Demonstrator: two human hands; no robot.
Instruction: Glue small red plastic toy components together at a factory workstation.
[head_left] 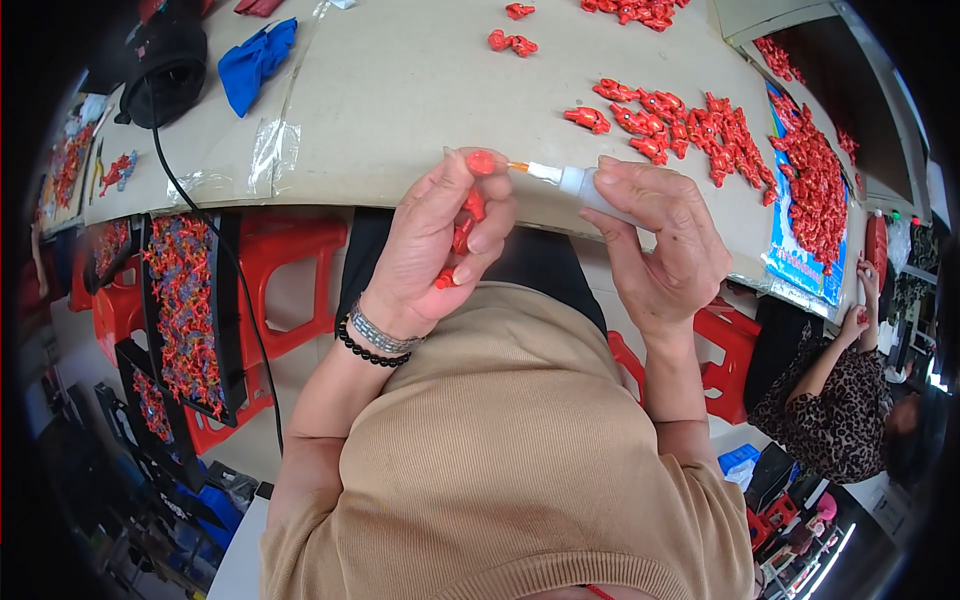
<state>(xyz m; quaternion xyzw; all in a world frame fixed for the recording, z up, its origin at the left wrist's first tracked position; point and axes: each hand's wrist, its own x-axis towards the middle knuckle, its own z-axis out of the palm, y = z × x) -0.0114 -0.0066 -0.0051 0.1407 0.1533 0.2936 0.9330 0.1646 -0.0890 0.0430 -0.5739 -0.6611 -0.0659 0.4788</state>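
Observation:
My left hand [440, 225] is closed round several small red plastic parts. One red part [481, 162] is pinched between thumb and forefinger at the top, and others [463, 236] lie along the curled fingers. My right hand [655, 225] grips a small white squeeze bottle [578, 182] with a thin orange tip [518, 166]. The tip points left and comes close to the pinched part; whether it touches cannot be made out. Both hands are above the near edge of the table, in front of my body.
Red plastic parts [690, 130] lie loosely on the table [400, 90] at right, with a larger heap [812, 190] on a blue sheet. A blue cloth [255, 65] and black cable [185, 190] are at left. Crates [185, 310] of parts stand by red stools [285, 275]. Another person [840, 400] works at far right.

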